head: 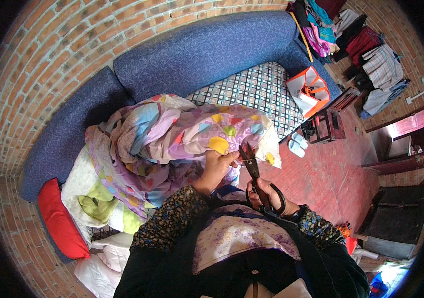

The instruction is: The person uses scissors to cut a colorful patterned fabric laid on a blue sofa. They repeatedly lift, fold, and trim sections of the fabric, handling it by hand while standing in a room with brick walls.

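Note:
My right hand (271,195) holds a pair of large dark scissors (252,167) by the handles, with the blades apart and pointing up toward the edge of a printed quilt or cover (182,130). Left of the blades, my left hand (217,165) grips the edge of that cloth between thumb and fingers. A thin pale strand or thread lies across the blades near my left fingertips. The cloth, pink and purple with coloured fruit-like shapes, lies bunched on the sofa and hangs over its front edge.
A blue sofa (204,48) with a patterned seat (249,89) runs along the brick wall. On it are a white and orange bag (306,91), a red cushion (61,219) and white and green bedding (74,186). Light blue slippers (296,145) lie on the red floor near a wooden stool (325,126).

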Demonstrator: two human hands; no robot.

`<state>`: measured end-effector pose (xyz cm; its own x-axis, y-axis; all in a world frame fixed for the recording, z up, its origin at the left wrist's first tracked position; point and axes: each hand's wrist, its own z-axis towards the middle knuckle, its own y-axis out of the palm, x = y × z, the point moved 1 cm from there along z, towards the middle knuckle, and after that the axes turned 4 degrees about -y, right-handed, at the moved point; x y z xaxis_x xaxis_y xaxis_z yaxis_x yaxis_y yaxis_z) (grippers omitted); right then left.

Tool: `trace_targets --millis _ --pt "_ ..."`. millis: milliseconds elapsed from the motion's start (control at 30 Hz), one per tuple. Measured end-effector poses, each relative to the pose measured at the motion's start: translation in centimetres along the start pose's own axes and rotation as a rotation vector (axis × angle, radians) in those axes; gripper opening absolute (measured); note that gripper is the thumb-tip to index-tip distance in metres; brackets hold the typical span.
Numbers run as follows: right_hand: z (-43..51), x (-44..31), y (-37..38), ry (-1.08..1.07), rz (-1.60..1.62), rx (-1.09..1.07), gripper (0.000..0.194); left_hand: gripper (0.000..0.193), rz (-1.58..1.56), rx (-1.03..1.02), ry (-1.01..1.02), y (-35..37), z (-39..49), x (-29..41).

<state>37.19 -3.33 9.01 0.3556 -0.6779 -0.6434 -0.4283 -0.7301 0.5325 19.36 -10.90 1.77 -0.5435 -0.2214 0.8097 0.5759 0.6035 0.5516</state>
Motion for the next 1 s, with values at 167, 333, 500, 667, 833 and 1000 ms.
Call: trace_targets --millis 167,333,500,667,833,1000 --pt "-0.1 -0.3 0.0 -0.028 -0.027 -0.013 0.039 0.014 0.024 0.032 -0.092 0.4 -0.5 0.9" --pt "0.7 -0.6 0.4 -0.142 -0.267 0.004 0.036 0.014 0.015 0.022 -0.119 0.4 -0.5 0.8" --pt "2.4 -1.1 0.6 -0.235 -0.498 0.05 0.038 0.008 0.144 0.019 0.03 0.5 -0.7 0.5" --pt "3.2 -3.3 2.5 -0.394 -0.332 0.06 0.039 0.01 0.181 -0.066 0.071 0.9 -2.0 0.0" --pt "1.5 -4.9 4.5 -0.295 -0.296 -0.07 0.046 0.013 0.442 -0.136 0.27 -0.5 -2.0 -1.1" --pt "2.6 -3.0 4.5 0.221 -0.206 -0.153 0.045 0.021 0.717 -0.218 0.327 -3.5 -1.8 -3.8"
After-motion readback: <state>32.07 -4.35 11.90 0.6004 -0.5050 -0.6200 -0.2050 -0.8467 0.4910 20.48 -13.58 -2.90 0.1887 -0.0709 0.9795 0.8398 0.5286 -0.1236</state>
